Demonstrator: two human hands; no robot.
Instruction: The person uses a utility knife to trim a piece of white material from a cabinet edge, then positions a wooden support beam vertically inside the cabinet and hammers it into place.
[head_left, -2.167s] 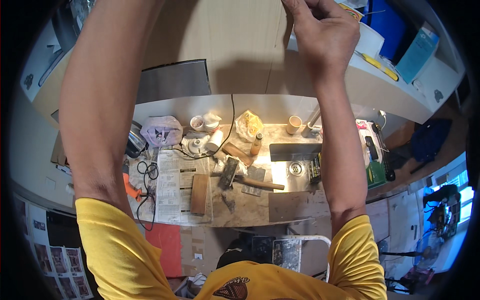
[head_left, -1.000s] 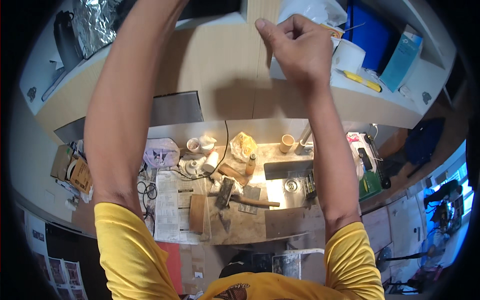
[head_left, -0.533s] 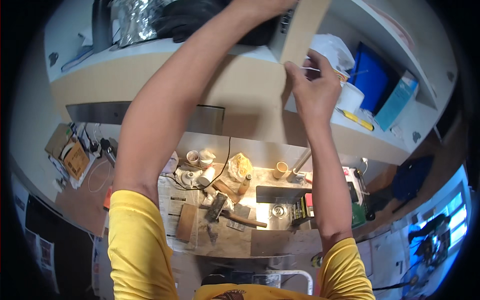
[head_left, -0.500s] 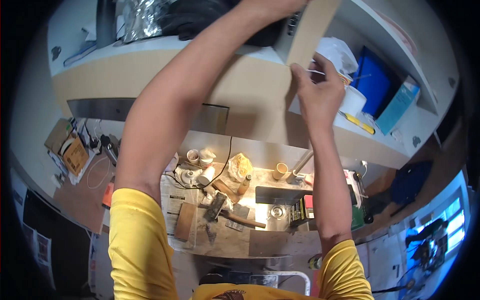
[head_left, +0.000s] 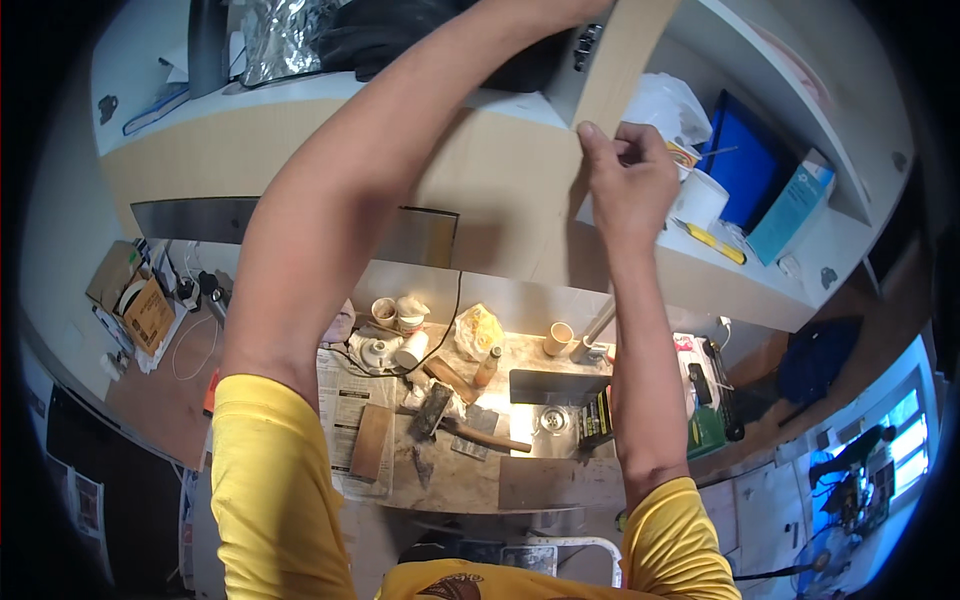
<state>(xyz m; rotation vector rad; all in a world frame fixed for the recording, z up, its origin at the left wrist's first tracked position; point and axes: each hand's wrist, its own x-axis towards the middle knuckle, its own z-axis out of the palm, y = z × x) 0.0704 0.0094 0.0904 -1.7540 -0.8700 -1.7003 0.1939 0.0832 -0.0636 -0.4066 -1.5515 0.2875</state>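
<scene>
A pale wood-faced strip [head_left: 622,65] runs up the front edge of an upright divider in an overhead cabinet. At its lower end my right hand [head_left: 635,180] is closed, fingers curled in and thumb against the strip's bottom corner; whatever may be in the fingers is hidden. My left arm reaches up across the cabinet's wood-faced front panel [head_left: 500,190]. Only the edge of my left hand [head_left: 596,8] shows at the top, beside the strip, and its fingers are out of the picture. Right of my right hand, on the shelf, are a white roll [head_left: 702,198] and a yellow cutter knife [head_left: 715,243].
A white plastic bag [head_left: 668,108], a blue folder [head_left: 742,150] and a light-blue box [head_left: 792,210] fill the right compartment. Below, the worktop holds a hammer [head_left: 432,412], a wood block [head_left: 371,442], a small bottle [head_left: 488,368] and cups beside a sink [head_left: 553,422].
My right hand's fingers have curled further in, and the thumb has moved slightly up on the strip's lower corner. The left arm has barely moved. The view has shifted slightly.
</scene>
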